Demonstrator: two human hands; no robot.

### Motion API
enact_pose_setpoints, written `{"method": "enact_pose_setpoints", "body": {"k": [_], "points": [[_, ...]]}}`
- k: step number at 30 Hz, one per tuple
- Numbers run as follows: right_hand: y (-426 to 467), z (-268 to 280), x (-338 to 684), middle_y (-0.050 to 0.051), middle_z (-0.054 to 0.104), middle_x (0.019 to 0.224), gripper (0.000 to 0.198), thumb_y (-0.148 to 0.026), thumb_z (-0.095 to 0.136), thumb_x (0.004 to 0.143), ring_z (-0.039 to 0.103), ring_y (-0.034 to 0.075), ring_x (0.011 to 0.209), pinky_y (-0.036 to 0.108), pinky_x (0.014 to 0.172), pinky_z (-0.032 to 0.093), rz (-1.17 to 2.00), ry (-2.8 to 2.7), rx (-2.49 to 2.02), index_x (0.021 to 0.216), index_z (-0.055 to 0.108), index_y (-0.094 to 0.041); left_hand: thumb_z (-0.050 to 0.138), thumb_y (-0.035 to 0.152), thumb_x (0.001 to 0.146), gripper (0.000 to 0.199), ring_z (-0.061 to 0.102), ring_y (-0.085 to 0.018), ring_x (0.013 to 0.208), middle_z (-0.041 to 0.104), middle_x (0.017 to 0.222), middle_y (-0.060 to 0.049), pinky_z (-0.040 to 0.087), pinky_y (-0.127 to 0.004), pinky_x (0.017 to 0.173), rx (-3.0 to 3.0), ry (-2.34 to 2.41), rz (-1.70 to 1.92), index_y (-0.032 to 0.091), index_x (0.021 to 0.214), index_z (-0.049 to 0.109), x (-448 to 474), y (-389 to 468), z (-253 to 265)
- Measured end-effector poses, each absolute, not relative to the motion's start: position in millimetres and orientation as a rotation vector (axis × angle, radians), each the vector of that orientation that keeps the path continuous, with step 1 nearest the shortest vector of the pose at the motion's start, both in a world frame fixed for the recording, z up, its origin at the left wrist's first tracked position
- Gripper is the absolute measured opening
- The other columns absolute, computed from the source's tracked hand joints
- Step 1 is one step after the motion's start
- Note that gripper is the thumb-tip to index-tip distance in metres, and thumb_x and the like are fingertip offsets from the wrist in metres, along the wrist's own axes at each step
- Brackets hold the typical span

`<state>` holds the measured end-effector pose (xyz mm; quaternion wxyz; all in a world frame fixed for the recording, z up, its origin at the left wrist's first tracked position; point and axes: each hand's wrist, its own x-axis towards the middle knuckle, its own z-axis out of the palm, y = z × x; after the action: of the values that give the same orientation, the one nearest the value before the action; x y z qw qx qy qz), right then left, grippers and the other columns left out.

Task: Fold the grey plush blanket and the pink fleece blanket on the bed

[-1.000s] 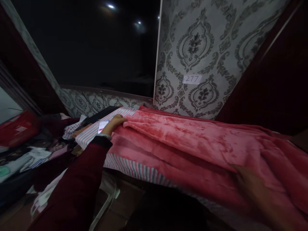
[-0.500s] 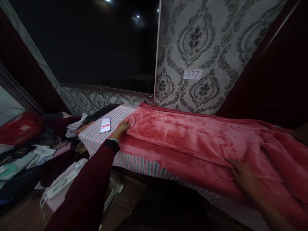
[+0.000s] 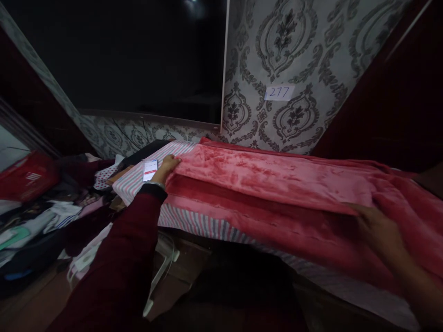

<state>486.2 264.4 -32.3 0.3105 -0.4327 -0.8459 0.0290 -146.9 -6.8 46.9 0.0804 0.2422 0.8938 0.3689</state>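
Observation:
A red plush blanket, partly folded over itself, spreads along a table covered by a striped cloth. At the left end of its upper layer, my left hand is closed on the edge. My right hand grips the front edge of the same layer farther right, with its fingertips partly hidden. Between the hands this edge is raised a little above the lower layer. A phone with a lit screen lies on the striped cloth, just left of my left hand.
Behind the table are a large dark television and patterned wallpaper with a paper marked 277. Heaped clothes and a red bag lie at left. A white-edged plastic item is below the table edge.
The blanket's front edge has come up off the lower layer, held in both hands. My right hand has shifted right, my left hand slightly left and up. The view has tilted slightly down.

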Motion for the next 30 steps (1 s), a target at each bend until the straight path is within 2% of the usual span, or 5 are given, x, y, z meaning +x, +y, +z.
{"method": "enact_pose_setpoints", "body": {"k": [9,15,20,25,30], "points": [[225.7,-86.5,513.7,0.014,0.078,0.105,0.042,-0.039,0.039,0.089,0.073,0.036,0.1,0.053,0.093,0.059,0.124,-2.413,-1.024,0.105,0.075,-0.024,0.064,0.028,0.084,0.012,0.067,-0.029,0.104,0.072,0.1,-0.014,0.048,-0.033,0.087,0.748,2.821,0.711,0.019,0.079,0.06,-140.2,-39.3,7.3],[221.9,-104.0,512.3,0.012,0.077,0.111,0.043,-0.041,0.041,0.091,0.072,0.036,0.107,0.054,0.098,0.057,0.134,-2.378,-1.016,0.109,0.076,-0.025,0.063,0.03,0.088,0.013,0.067,-0.026,0.1,0.071,0.096,-0.012,0.046,-0.031,0.083,0.774,2.866,0.605,0.018,0.084,0.062,-133.2,-40.4,5.2],[221.1,-79.7,507.7,0.013,0.078,0.104,0.039,-0.038,0.042,0.089,0.073,0.035,0.099,0.05,0.089,0.059,0.149,-2.243,-1.174,0.102,0.076,-0.024,0.058,0.034,0.095,0.022,0.064,-0.022,0.094,0.068,0.086,-0.009,0.043,-0.03,0.08,0.822,2.886,0.516,0.014,0.087,0.064,-132.7,-45.3,16.1],[209.2,-60.8,501.5,0.012,0.075,0.122,0.045,-0.02,0.04,0.09,0.067,0.033,0.116,0.051,0.105,0.052,0.026,-2.22,-1.023,0.123,0.071,-0.022,0.055,0.036,0.093,0.021,0.064,-0.027,0.099,0.068,0.084,-0.008,0.046,-0.031,0.081,0.819,2.939,0.372,0.017,0.085,0.061,-131.2,-48.0,19.4],[206.0,-85.3,502.9,0.011,0.076,0.117,0.041,-0.018,0.045,0.089,0.07,0.031,0.11,0.056,0.102,0.054,0.081,-2.347,-1.005,0.116,0.075,-0.019,0.048,0.04,0.094,0.029,0.066,-0.032,0.099,0.071,0.094,-0.015,0.048,-0.034,0.081,0.852,2.905,0.264,0.015,0.091,0.063,-128.7,-46.5,18.4]]}}
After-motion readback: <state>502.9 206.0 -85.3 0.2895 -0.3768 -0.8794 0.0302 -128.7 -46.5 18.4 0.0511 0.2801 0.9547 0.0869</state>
